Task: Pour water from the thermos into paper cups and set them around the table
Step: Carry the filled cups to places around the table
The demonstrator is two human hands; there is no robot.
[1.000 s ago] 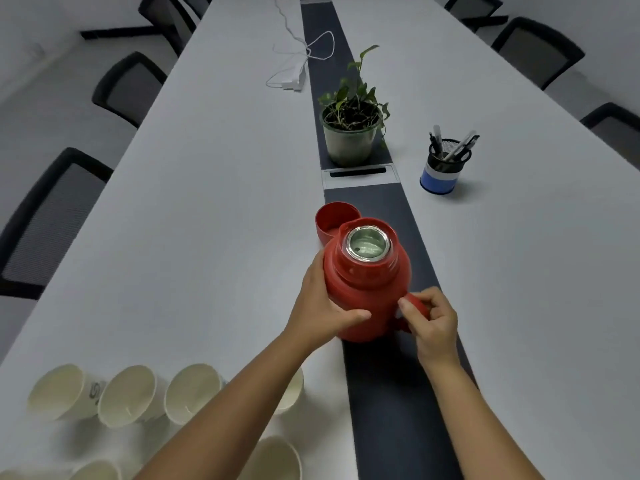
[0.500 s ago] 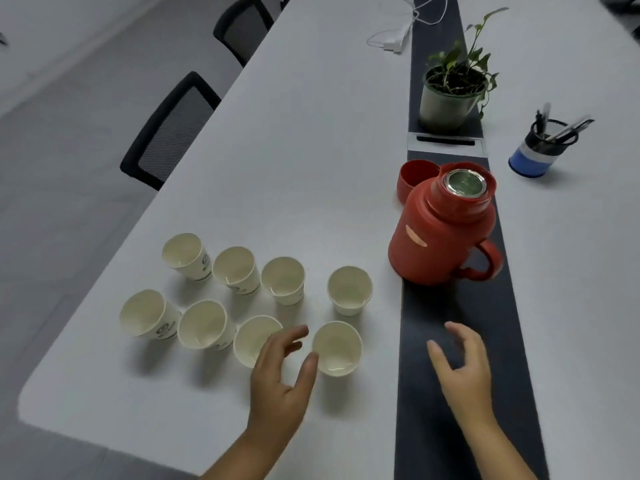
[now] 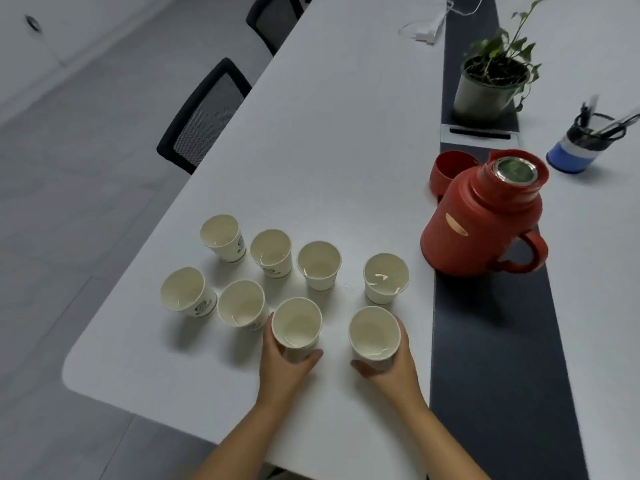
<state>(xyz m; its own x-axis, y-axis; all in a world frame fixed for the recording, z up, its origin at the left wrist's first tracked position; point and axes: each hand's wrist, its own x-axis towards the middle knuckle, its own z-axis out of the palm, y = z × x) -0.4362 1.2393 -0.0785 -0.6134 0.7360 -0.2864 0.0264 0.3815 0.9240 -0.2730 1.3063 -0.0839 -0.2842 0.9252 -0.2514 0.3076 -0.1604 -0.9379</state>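
Several white paper cups stand in two rows near the table's left front corner. My left hand (image 3: 281,362) grips the front-row cup (image 3: 296,323) from below, fingers and thumb curled round its wall. My right hand (image 3: 394,365) grips the neighbouring cup (image 3: 374,332) the same way. Another cup (image 3: 385,277) behind it holds water. The red thermos (image 3: 481,223) stands uncapped on the dark centre strip, handle to the right, apart from both hands. Its red lid (image 3: 448,168) sits just behind it.
A potted plant (image 3: 485,88) and a blue pen holder (image 3: 576,147) stand beyond the thermos. A white cable with an adapter (image 3: 429,27) lies farther back. Black chairs (image 3: 204,112) line the table's left side. The white table (image 3: 329,133) has a rounded front-left corner.
Both hands left the thermos a second ago. Since then they moved down to the front row and each closed round a cup. My view shifted left toward the cups.
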